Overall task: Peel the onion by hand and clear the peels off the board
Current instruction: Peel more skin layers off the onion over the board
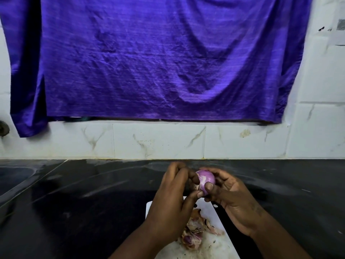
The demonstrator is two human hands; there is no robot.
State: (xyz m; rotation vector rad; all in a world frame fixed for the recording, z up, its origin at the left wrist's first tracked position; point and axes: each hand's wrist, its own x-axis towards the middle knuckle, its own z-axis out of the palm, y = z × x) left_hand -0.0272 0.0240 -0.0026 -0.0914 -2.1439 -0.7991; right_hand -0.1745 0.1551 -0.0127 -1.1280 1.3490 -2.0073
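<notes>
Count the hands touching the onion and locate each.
2. The left hand pinches the onion at its left side; the right hand cups its right side, both above the cutting board.

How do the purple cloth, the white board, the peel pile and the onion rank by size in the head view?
1. purple cloth
2. white board, partly hidden and cut off by the frame edge
3. peel pile
4. onion, partly covered by the left hand and right hand
</notes>
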